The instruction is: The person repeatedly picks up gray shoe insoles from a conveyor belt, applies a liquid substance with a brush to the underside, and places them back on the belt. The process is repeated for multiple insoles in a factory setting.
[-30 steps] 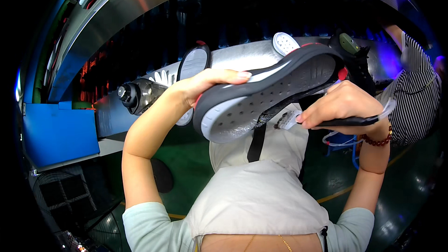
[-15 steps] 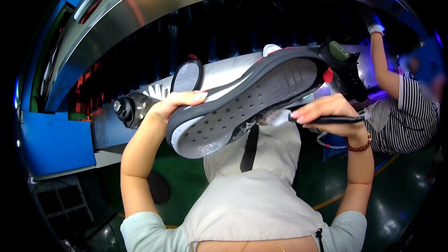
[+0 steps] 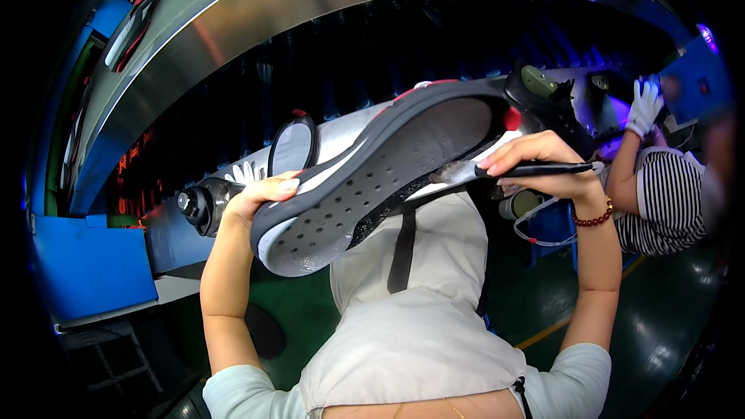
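A large shoe sole (image 3: pixel 365 194) is held tilted in front of me, with a grey inner face full of small holes and a black raised sidewall. My left hand (image 3: pixel 266 192) grips its rim near the heel end, thumb over the edge. My right hand (image 3: pixel 539 161) pinches a brush (image 3: pixel 543 170) by its black handle. The brush's pale bristles are at the sole's near inner sidewall, about midway along, and seem to touch it. A wet sheen shows along that wall and at the heel end.
Behind the sole, a metal ledge bears another sole (image 3: pixel 295 147), a dark bottle-like container (image 3: pixel 206 206) and a black-and-green shoe (image 3: pixel 539 85). A curved metal housing (image 3: pixel 310 12) spans the far side. At right, a co-worker's gloved hand (image 3: pixel 644 107) is near; a can (image 3: pixel 520 205) stands below my right hand.
The brush, blurred below the near rim before, is now against the inner sidewall. The sole sits slightly further left in view. The co-worker's gloved hand has come lower.
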Available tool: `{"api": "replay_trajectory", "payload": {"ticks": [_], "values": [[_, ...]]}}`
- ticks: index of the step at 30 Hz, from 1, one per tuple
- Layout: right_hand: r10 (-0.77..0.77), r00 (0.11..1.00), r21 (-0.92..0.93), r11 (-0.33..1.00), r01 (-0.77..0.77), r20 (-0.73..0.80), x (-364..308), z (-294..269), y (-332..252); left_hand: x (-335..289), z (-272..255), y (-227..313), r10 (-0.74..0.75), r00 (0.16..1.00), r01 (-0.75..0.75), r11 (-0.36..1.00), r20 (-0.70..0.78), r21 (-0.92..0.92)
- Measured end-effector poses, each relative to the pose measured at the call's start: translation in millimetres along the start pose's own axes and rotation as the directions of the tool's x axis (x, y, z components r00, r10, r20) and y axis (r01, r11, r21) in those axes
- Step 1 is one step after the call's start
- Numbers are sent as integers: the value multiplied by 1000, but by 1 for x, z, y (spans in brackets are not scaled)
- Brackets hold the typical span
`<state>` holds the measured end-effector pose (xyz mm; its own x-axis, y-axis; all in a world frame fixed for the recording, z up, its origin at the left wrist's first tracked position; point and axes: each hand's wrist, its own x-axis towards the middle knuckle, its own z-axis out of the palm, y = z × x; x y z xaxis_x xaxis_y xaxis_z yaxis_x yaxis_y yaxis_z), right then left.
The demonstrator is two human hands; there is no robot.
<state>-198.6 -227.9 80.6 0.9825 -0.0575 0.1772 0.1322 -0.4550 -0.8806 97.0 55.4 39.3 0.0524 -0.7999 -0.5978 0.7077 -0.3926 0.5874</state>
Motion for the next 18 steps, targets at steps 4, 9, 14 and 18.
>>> {"api": "replay_trajectory", "payload": {"ticks": [4, 9, 14, 18], "values": [[174, 985, 27, 984, -174, -16, 6, 4, -5, 12, 23, -1, 40, 969, -22, 997, -243, 78], [282, 953, 319, 918, -235, -110, 29, 48, 9, 67, 53, -38, 119, 947, -23, 952, 299, -305], [300, 504, 159, 940, -303, -810, 52, 45, 41, 91, 33, -68, 208, 870, 51, 864, 447, -501], [12, 710, -31, 998, -47, -704, 38, 72, 49, 77, 31, -69, 245, 885, -29, 878, 396, -477]]}}
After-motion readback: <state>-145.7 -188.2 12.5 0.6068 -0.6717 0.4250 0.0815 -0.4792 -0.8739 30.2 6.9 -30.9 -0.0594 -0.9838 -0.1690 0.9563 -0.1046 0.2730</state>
